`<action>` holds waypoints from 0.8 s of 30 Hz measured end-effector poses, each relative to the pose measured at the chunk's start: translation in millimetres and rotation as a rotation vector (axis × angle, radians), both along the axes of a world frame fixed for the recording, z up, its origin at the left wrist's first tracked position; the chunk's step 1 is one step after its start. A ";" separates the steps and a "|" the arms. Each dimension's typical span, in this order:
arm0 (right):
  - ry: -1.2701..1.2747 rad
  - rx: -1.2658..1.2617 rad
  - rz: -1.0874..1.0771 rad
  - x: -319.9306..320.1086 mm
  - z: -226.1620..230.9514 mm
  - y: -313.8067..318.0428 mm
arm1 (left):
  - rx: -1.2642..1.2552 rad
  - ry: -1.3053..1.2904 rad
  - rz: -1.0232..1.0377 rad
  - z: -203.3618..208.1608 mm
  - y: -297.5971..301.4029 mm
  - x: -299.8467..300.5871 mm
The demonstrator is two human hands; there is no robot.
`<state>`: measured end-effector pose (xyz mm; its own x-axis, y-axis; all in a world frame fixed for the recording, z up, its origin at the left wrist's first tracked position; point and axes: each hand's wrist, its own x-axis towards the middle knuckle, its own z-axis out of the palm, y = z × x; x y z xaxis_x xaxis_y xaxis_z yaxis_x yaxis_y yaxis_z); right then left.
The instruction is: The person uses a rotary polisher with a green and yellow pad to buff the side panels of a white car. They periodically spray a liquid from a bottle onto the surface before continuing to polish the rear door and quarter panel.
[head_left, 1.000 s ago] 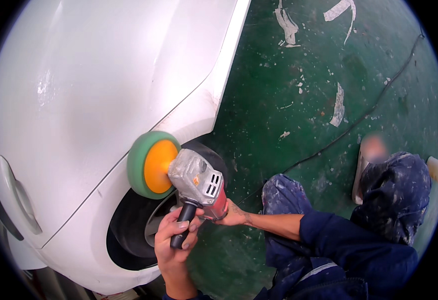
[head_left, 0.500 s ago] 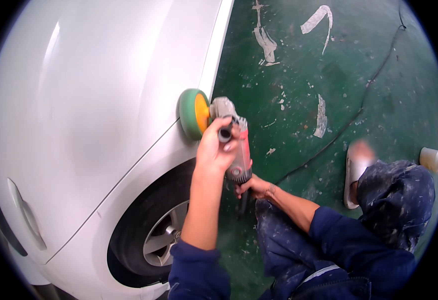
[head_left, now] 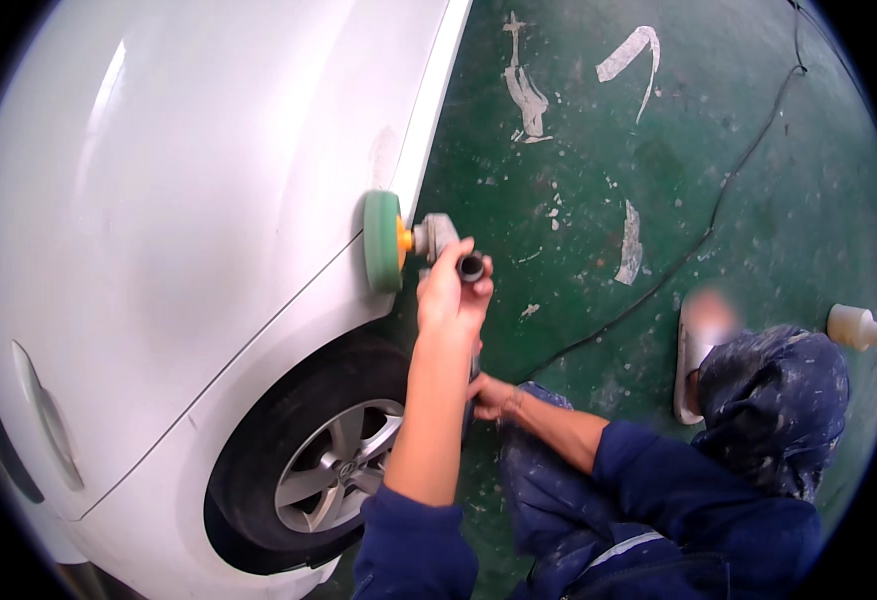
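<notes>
Rotary polisher [head_left: 440, 232]: in the head view, the tool is located at the centre of the frame, with its grey gear head visible and most of its body hidden behind the left forearm [head_left: 427, 425]. The green foam pad [head_left: 383, 242], mounted on an orange backing plate [head_left: 404, 240], stands edge-on to the camera; its working face appears to bear against the white car, where the door [head_left: 209, 180] meets the wheel-arch panel [head_left: 174, 460]. Grip state: the left hand [head_left: 449, 292] is clamped around the black side handle [head_left: 471, 267]; the right hand [head_left: 496, 396] is closed on the rear of the tool, although its wrap is partly concealed. Progress: pad-to-panel work is judged to be under way near the lower edge of the door. A faint grey smear [head_left: 384, 150] lies on the paint just above the pad, which suggests that this strip is unfinished. The broad door surface at upper left is glossy and shows a light streak, but whether it has been worked cannot be determined. Pad rotation also cannot be confirmed. The alloy wheel [head_left: 331, 470] sits below the pad, at lower centre. A dark cable [head_left: 711, 232] crosses the green floor [head_left: 599, 170] from upper right toward the right hand, and a pale container [head_left: 849, 326] lies at the right edge.
</notes>
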<state>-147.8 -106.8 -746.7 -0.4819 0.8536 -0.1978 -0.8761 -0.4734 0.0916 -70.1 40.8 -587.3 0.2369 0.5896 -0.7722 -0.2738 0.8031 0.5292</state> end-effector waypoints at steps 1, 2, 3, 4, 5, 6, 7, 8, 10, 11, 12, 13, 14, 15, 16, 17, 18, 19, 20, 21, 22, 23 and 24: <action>-0.004 -0.001 0.003 -9.2 1.3 -7.9 | -0.013 0.000 0.007 0.0 -6.7 -12.2; -0.018 0.013 -0.001 -15.1 4.7 -14.4 | -0.014 0.018 0.018 7.0 -13.9 -18.7; -0.028 0.012 0.012 -13.6 3.6 -17.0 | -0.024 -0.006 0.011 4.8 -17.2 -28.2; -0.038 0.011 0.032 -12.1 2.8 -20.4 | -0.031 -0.001 0.018 6.5 -21.0 -33.6; -0.047 0.010 0.049 -9.8 3.0 -22.9 | -0.039 0.004 0.024 7.8 -22.0 -35.6; -0.071 0.031 0.062 -8.1 -5.4 -23.0 | -0.051 -0.004 0.016 4.9 -18.4 -36.3; -0.099 0.055 0.075 -5.2 -12.7 -22.9 | -0.059 -0.016 0.007 2.7 -15.0 -37.5; -0.082 0.055 0.051 -0.1 -21.5 -20.2 | -0.068 -0.027 -0.003 1.4 -11.1 -38.2; -0.221 0.009 0.015 16.6 -31.5 -9.4 | -0.124 -0.123 -0.050 0.3 6.8 -36.0; -0.330 -0.028 -0.005 32.2 -27.7 -0.8 | -0.155 -0.176 -0.067 -0.5 19.7 -35.2; -0.465 -0.089 -0.041 50.8 -22.9 8.4 | -0.175 -0.245 -0.104 -6.4 35.9 -33.1; -0.598 -0.146 -0.078 70.8 -20.9 17.7 | -0.244 -0.329 -0.098 1.9 48.3 -22.8; -0.735 -0.159 -0.115 88.6 -25.8 25.3 | -0.306 -0.440 -0.129 0.4 64.2 -18.2; -0.866 -0.165 -0.152 107.2 -31.8 30.0 | -0.362 -0.547 -0.159 -3.7 77.7 -14.1; -0.995 -0.200 -0.107 125.5 -34.1 34.8 | -0.373 -0.615 -0.153 -7.2 88.5 -12.9; -1.129 -0.240 -0.071 144.4 -35.1 38.7 | -0.390 -0.687 -0.156 -13.1 97.7 -9.7; -1.187 -0.243 -0.045 160.8 -32.6 40.4 | -0.416 -0.748 -0.130 -21.2 102.6 -5.3; -1.243 -0.244 -0.018 173.6 -24.6 40.9 | -0.437 -0.750 -0.088 -23.3 102.6 -3.8; -1.324 -0.257 -0.007 182.9 -12.5 40.0 | -0.447 -0.798 -0.081 -28.7 101.8 -7.4; -1.406 -0.262 0.033 186.8 -7.0 37.0 | -0.457 -0.847 -0.071 -35.4 97.3 -15.2; -1.506 -0.291 0.062 186.9 -5.2 37.6 | -0.463 -0.878 -0.085 -50.3 101.2 -27.1; -1.584 -0.305 0.095 186.3 -4.9 31.2 | -0.469 -0.895 -0.066 -57.2 92.5 -40.7; -1.638 -0.306 0.098 184.7 -17.0 24.1 | -0.477 -0.911 -0.052 -63.2 83.4 -52.6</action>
<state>36.9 -82.8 -763.7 0.3438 0.6717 -0.6562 -0.1028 -0.6677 -0.7373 -122.7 124.2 -650.6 0.8664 0.2412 -0.4373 -0.3705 0.8975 -0.2390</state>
